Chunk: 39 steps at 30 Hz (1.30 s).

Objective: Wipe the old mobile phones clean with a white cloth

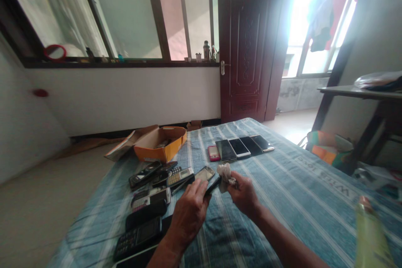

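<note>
My left hand is closed around a dark mobile phone, held tilted above the blue striped bedspread. In my right hand is a crumpled whitish tissue, pinched close to the phone's far end. Whether tissue and phone touch, I cannot tell. Just beyond my left fingers lies a phone with a pale screen. Several old phones are heaped to the left, among them a silver keypad phone and a black keypad phone. Farther back, a pink phone begins a row with several flat smartphones.
An open orange cardboard box stands at the bed's far left edge. A bottle of yellowish liquid is at the lower right. Behind are a dark red door and a windowsill with small items. A table stands right.
</note>
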Each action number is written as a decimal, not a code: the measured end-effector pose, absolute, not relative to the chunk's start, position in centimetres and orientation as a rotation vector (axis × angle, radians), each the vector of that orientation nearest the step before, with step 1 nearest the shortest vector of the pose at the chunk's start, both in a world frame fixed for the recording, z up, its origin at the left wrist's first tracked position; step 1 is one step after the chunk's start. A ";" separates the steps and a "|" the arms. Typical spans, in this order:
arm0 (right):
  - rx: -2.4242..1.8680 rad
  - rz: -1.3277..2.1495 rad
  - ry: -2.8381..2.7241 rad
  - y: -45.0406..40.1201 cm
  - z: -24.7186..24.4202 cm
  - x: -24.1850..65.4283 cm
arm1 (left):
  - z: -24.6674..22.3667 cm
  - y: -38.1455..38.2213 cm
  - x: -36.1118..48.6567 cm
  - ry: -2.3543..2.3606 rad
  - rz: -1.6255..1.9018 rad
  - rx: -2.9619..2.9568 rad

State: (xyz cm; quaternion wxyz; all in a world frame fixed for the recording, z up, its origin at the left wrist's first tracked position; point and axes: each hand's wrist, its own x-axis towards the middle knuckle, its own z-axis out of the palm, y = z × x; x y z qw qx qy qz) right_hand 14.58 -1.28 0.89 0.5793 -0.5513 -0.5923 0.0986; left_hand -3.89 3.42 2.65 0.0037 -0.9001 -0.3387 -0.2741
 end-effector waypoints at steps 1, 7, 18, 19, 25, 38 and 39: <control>-1.259 0.198 -1.413 -1.5 1.1 14.3 | 2.8 3.3 -3.8 -1.015 -0.905 -2.753; -1.174 0.007 -1.621 -2.6 2.2 12.7 | 4.4 1.6 -3.3 -0.970 -1.045 -2.560; -1.238 -0.564 -1.841 -4.0 4.0 12.1 | 4.8 0.7 -2.4 -0.953 -1.546 -2.830; -1.255 -0.604 -1.841 -4.0 3.9 12.1 | 4.7 0.7 -2.3 -0.953 -1.568 -2.839; -1.457 -0.631 -1.761 -3.3 3.3 13.0 | 4.3 0.9 -2.3 -0.993 -1.607 -2.855; -1.500 0.504 -1.424 -1.7 0.5 13.3 | 3.9 1.4 -2.7 -1.080 -1.620 -2.785; -1.497 0.487 -1.412 -1.7 0.6 13.2 | 3.7 1.5 -2.7 -1.094 -1.642 -2.784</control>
